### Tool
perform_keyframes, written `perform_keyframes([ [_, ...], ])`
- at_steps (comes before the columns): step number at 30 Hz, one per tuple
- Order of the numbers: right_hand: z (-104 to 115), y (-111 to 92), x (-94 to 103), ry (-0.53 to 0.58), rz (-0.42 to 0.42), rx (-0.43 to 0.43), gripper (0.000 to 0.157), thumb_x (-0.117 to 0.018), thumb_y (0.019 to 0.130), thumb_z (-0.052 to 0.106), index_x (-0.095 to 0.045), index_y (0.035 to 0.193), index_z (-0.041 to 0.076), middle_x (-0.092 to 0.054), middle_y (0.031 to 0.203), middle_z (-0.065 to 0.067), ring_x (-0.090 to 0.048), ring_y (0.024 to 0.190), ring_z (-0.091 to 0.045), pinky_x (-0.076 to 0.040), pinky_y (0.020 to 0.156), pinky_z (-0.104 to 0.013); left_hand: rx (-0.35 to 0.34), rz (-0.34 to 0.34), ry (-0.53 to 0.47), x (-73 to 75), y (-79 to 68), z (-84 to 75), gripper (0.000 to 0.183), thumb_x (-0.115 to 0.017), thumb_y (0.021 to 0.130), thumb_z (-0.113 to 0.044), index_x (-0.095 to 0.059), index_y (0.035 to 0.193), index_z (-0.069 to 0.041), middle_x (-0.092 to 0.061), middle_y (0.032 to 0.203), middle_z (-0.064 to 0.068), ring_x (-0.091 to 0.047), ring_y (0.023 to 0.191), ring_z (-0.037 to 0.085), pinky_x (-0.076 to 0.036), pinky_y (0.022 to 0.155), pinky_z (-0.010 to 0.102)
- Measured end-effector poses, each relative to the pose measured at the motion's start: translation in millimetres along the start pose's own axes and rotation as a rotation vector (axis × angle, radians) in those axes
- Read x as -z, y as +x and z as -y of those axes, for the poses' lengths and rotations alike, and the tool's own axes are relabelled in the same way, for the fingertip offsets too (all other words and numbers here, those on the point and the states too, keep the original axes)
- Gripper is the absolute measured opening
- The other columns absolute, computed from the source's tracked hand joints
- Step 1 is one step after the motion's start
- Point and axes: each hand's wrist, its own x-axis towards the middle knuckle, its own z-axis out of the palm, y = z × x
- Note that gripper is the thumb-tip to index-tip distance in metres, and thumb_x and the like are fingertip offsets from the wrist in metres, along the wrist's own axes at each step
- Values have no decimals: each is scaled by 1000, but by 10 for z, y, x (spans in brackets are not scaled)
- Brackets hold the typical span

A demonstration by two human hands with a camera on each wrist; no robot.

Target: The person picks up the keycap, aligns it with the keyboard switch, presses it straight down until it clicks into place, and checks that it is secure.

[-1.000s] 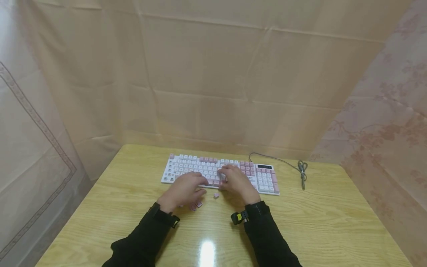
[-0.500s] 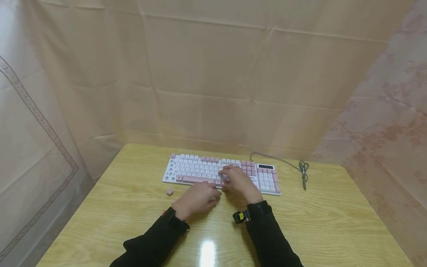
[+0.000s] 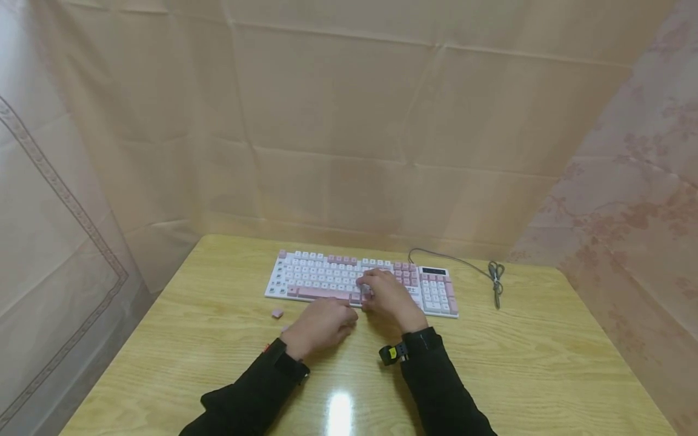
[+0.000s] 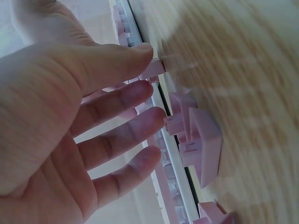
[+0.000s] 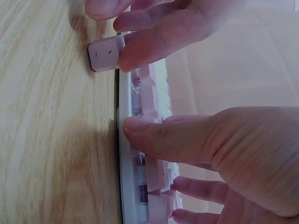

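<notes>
Fingers (image 4: 133,133) of L hand (image 3: 323,324) stand apart nr pink keycap (image 5: 103,55) on worktop (image 3: 523,363); R hand (image 3: 390,299) w/ fingers also apart rests on pink/white kbd (image 3: 319,275).

Keycaps (image 3: 277,313) lie before the keyboard (image 3: 322,275) on the table (image 3: 491,363).

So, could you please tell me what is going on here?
Someone is working on a pink-and-white computer keyboard. The left hand is at a loose pink keycap by its near edge; the right hand rests on the keyboard, thumb at that same edge. More loose pink keycaps lie nearby on the wood-grain table.
</notes>
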Motion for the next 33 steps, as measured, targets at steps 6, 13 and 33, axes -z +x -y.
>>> perform_keyframes([
  [6, -2, 4, -4, 3, 2, -2, 49, -77, 73, 12, -64, 120, 9, -57, 129, -12, -46, 121, -30, -34, 102, -42, 16, -10, 19, 12, 4, 4, 8, -66, 84, -18, -68, 76, -19, -55, 67, -13, -48, 60, 6, -41, 59, 25],
  [13, 3, -3, -11, -8, -1, 12, 48, -77, 74, 12, -64, 120, 9, -56, 129, -12, -45, 122, -30, -34, 102, -42, 63, -12, 1, 24, -10, 13, 8, -68, 82, -19, -68, 74, -18, -56, 65, -12, -47, 59, 6, -41, 58, 25],
  [33, -1, 2, -17, -39, 25, -1, 51, -77, 75, 14, -62, 123, 9, -54, 132, -13, -44, 123, -31, -34, 102, -42, 151, 31, -32, 9, -47, 111, 11, -68, 84, -26, -70, 78, -17, -58, 67, -13, -50, 59, 4, -44, 58, 25],
])
